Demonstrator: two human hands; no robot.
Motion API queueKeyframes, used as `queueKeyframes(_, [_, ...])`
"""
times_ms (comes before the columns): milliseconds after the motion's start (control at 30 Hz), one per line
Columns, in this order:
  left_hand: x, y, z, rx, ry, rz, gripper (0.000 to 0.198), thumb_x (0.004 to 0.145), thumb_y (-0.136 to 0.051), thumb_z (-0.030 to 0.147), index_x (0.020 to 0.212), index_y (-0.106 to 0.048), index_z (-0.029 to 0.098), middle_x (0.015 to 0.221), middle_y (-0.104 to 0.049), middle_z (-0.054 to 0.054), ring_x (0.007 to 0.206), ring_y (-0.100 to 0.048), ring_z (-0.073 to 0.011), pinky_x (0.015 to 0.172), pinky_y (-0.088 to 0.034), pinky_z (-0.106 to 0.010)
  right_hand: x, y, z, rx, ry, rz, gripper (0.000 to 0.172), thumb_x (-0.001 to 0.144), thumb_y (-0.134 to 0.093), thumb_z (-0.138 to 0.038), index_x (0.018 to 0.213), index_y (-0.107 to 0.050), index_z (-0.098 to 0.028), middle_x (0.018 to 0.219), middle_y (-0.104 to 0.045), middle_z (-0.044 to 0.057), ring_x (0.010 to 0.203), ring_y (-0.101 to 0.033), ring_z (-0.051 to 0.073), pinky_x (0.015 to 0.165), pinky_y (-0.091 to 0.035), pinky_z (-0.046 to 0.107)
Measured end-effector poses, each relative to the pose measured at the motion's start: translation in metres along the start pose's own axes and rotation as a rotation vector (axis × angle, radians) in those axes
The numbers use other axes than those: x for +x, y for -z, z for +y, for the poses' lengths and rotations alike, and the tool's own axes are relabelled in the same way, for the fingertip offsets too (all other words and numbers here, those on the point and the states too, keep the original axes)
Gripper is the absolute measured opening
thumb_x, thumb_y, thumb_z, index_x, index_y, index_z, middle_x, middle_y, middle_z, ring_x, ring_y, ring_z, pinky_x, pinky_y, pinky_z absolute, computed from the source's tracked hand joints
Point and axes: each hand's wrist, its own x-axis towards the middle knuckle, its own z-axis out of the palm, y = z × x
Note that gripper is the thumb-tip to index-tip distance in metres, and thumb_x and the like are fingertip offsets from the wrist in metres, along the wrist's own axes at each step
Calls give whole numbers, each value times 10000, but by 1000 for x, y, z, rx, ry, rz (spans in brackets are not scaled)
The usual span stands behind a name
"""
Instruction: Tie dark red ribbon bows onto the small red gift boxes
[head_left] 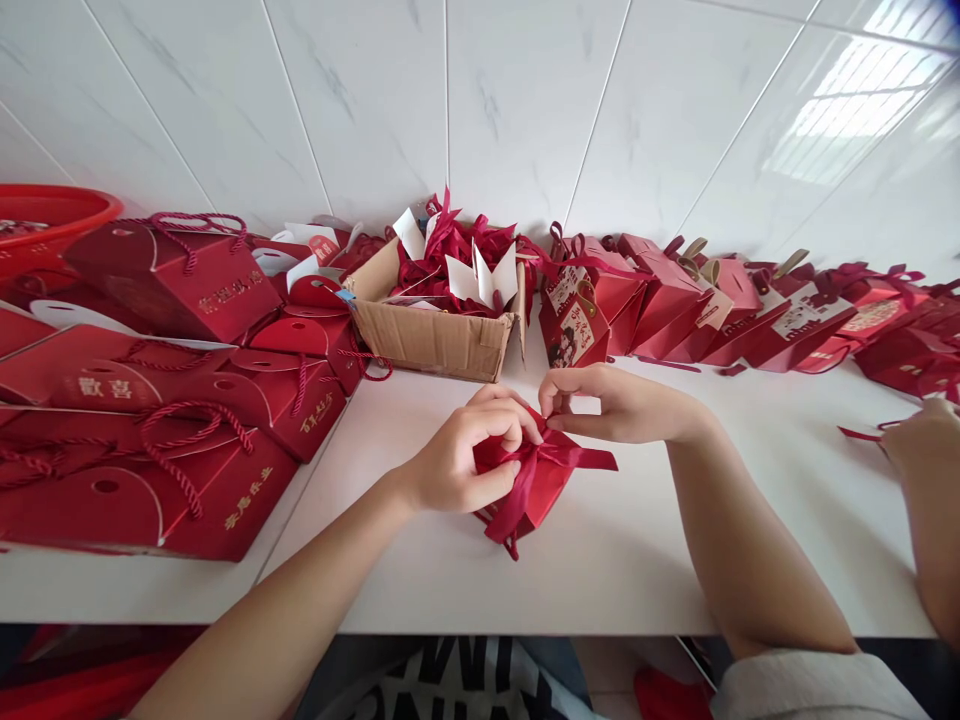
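In front of me on the white table lies a small red gift box (553, 487), with a dark red ribbon (517, 500) across its top. My left hand (469, 450) is closed on the ribbon, its fingers curled at the box's left side. The thumb and forefinger of my right hand (600, 405) pinch at the ribbon near the box's upper edge. One ribbon end sticks out to the right, and another hangs down over the box's near side. My fingers hide part of the knot area.
Behind the box stands a cardboard box (435, 340) full of ribbons and white cards. Large red gift boxes (202, 490) with rope handles are stacked left. Smaller red boxes (660, 300) line the tiled wall. At right, another person's hand (926, 435) holds a ribbon. A red basin (56, 225) sits far left.
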Motion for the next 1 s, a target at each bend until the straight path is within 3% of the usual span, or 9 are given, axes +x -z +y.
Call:
queueKeyframes(300, [0, 2, 0, -26, 7, -7, 259, 749, -523, 120, 618, -317, 207, 866, -685, -65, 970, -531, -218, 931, -411, -406, 0, 1, 1, -67, -18, -5, 111, 839, -536, -86, 905, -589, -158, 836, -654, 5, 708, -572, 85, 631, -426, 195])
queueKeyframes(433, [3, -5, 1, -15, 93, 81, 380, 848, -555, 218, 594, -272, 212, 753, -672, -56, 886, -545, -199, 860, -436, -369, -1, 0, 1, -66, -24, -23, 84, 856, -542, -114, 900, -596, -162, 833, -651, 0, 695, -570, 81, 619, -430, 191])
queueKeyframes(600, [5, -12, 0, -8, 198, 184, 435, 800, -628, 195, 598, -243, 215, 718, -658, -39, 828, -549, -187, 786, -440, -337, 0, -2, 1, -66, -27, -44, 82, 869, -541, -133, 908, -607, -163, 844, -657, 4, 706, -579, 86, 618, -434, 196])
queueKeyframes(1000, [4, -10, -3, 27, 124, 116, 493, 780, -667, 219, 586, -214, 215, 638, -654, -52, 861, -608, -222, 751, -452, -338, -1, 2, 3, -99, -30, 9, 117, 823, -546, -67, 871, -597, -161, 818, -652, -9, 695, -564, 76, 607, -422, 185])
